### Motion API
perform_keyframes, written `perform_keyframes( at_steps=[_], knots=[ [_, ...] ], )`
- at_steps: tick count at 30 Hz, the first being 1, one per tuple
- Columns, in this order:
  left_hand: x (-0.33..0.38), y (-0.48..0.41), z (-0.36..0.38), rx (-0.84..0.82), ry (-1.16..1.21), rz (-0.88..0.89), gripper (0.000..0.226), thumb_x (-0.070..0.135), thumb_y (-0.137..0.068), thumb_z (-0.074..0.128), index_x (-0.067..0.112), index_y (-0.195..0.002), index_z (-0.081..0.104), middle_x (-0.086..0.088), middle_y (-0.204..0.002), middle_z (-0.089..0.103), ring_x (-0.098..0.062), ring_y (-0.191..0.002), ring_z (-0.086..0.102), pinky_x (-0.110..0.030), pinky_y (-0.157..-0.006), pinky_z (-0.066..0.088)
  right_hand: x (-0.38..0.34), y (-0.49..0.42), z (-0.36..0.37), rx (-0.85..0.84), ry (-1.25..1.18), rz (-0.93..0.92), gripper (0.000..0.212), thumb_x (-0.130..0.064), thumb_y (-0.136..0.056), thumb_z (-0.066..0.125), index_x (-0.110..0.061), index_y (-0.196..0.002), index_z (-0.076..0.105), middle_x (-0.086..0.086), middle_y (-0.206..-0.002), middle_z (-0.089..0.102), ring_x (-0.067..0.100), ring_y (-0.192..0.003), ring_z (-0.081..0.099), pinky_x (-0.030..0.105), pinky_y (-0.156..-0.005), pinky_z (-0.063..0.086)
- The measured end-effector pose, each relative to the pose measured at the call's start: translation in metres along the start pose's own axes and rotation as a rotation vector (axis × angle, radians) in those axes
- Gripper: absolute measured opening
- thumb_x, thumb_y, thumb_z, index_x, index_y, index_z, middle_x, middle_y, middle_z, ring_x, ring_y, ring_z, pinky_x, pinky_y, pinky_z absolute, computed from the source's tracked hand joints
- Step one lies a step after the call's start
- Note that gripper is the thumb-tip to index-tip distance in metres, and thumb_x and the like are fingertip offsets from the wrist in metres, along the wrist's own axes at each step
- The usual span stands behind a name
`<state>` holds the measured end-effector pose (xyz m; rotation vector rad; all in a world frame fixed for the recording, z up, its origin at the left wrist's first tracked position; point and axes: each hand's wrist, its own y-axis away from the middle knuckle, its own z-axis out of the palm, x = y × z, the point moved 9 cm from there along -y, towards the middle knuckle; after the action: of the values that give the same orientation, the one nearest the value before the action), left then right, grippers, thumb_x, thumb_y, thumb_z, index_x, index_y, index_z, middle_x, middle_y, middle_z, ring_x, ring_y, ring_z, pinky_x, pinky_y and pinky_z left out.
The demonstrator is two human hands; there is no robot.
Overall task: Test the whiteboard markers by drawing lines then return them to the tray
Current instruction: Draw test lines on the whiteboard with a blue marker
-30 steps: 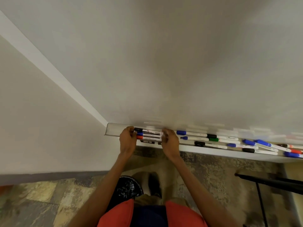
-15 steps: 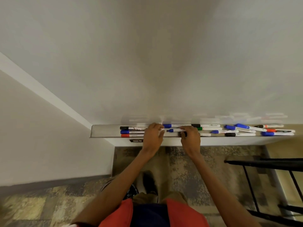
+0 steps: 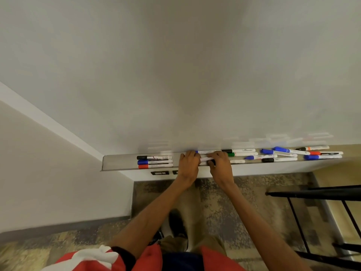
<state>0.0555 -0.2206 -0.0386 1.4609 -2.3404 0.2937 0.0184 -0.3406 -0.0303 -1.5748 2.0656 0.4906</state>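
Nearest the camera, two bare forearms reach forward and meet at the tray's front lip. The left hand (image 3: 188, 163) curls its fingers round the white barrel of a black-capped marker (image 3: 205, 159), and the right hand (image 3: 221, 166) pinches the dark cap end, so both grip the one pen just above the tray (image 3: 119, 163). This looks like the start of a test: picking a pen and readying it to uncap. Left of the grip lies a neat trio of markers (image 3: 155, 162), black, blue and red. Just behind the grip rests a blue-capped marker (image 3: 207, 152), and to the right loose markers (image 3: 281, 153) lie scattered. Beyond, the whiteboard (image 3: 195, 75) shows no lines. The next move calls for pulling the cap straight off, then lifting the tip to the board.
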Motion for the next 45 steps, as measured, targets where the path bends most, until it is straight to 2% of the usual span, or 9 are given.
perform_keyframes(
  at_steps=[8,12,15,17,20,24,30,40,45],
  knots=[
    [0.017,0.011,-0.031,0.16,0.067,0.05,0.023,-0.001,-0.085,0.07,0.005,-0.107,0.068,-0.013,-0.107,0.067,-0.031,-0.099,0.062,-0.041,-0.078,0.052,0.011,-0.004,-0.027,-0.012,0.069,-0.019,0.034,-0.034,-0.087,0.071,-0.022,-0.119,0.067,0.002,-0.123,0.06,0.025,-0.126,0.044,0.048,-0.103,0.026],
    [0.039,0.019,-0.047,0.227,0.106,0.086,0.023,0.001,-0.092,0.062,0.006,-0.113,0.065,-0.013,-0.113,0.064,-0.031,-0.103,0.059,-0.04,-0.084,0.05,0.028,0.003,-0.052,-0.031,-0.33,0.068,0.056,-0.055,-0.085,0.068,-0.027,-0.131,0.054,0.0,-0.124,0.061,0.019,-0.116,0.056,0.045,-0.101,0.045],
    [0.066,0.027,-0.056,0.283,0.163,0.106,0.023,0.002,-0.093,0.062,0.006,-0.116,0.065,-0.014,-0.115,0.064,-0.031,-0.104,0.06,-0.042,-0.091,0.05,0.041,0.015,-0.071,-0.07,-0.861,0.304,0.064,-0.036,-0.087,0.073,-0.026,-0.141,0.039,0.006,-0.112,0.069,0.019,-0.098,0.069,0.032,-0.088,0.057],
    [0.089,0.032,-0.06,0.3,0.207,0.126,0.025,0.001,-0.093,0.061,0.006,-0.118,0.064,-0.014,-0.116,0.063,-0.031,-0.104,0.06,-0.043,-0.092,0.052,0.04,0.022,-0.085,-0.107,-0.96,0.347,0.053,-0.028,-0.09,0.07,-0.022,-0.137,0.045,0.007,-0.1,0.073,0.016,-0.083,0.071,0.027,-0.078,0.058],
    [0.127,0.036,-0.064,0.316,0.267,0.169,0.03,-0.002,-0.092,0.062,0.005,-0.121,0.062,-0.017,-0.12,0.062,-0.033,-0.107,0.061,-0.043,-0.094,0.054,0.035,0.031,-0.109,-0.106,-0.943,0.28,0.022,-0.03,-0.096,0.063,-0.018,-0.114,0.064,0.006,-0.089,0.075,0.017,-0.074,0.069,0.031,-0.073,0.055],
    [0.172,0.05,-0.077,0.371,0.367,0.222,0.034,0.0,-0.092,0.056,0.008,-0.125,0.06,-0.016,-0.124,0.06,-0.032,-0.111,0.058,-0.037,-0.1,0.047,0.035,0.043,-0.142,-0.044,-1.007,0.247,0.017,-0.024,-0.101,0.055,-0.016,-0.095,0.069,0.007,-0.08,0.072,0.018,-0.066,0.065,0.035,-0.074,0.055],
    [0.202,0.064,-0.104,0.521,0.362,0.21,0.041,0.009,-0.097,0.058,0.024,-0.133,0.044,-0.01,-0.134,0.055,-0.021,-0.125,0.046,-0.039,-0.107,0.038,0.03,0.057,-0.194,0.055,-1.017,0.154,0.017,-0.021,-0.101,0.055,-0.014,-0.101,0.071,-0.004,-0.073,0.072,0.009,-0.058,0.063,0.024,-0.064,0.055],
    [0.23,0.062,-0.21,0.761,0.261,0.252,0.037,0.017,-0.104,0.047,0.012,-0.14,0.048,-0.006,-0.144,0.047,-0.018,-0.135,0.041,-0.024,-0.113,0.024,-0.031,0.051,-0.314,0.269,-0.979,-0.169,0.02,-0.02,-0.101,0.057,-0.012,-0.114,0.07,0.007,-0.087,0.07,0.013,-0.058,0.06,0.02,-0.057,0.049],
    [0.252,0.051,-0.293,0.893,0.212,0.312,0.044,0.024,-0.103,0.043,0.011,-0.145,0.042,-0.007,-0.151,0.041,-0.019,-0.141,0.036,-0.029,-0.116,0.024,-0.082,0.044,-0.389,0.365,-0.975,-0.366,0.016,-0.014,-0.099,0.06,-0.023,-0.106,0.071,0.005,-0.094,0.072,0.017,-0.058,0.059,0.02,-0.059,0.049]
  ],
)
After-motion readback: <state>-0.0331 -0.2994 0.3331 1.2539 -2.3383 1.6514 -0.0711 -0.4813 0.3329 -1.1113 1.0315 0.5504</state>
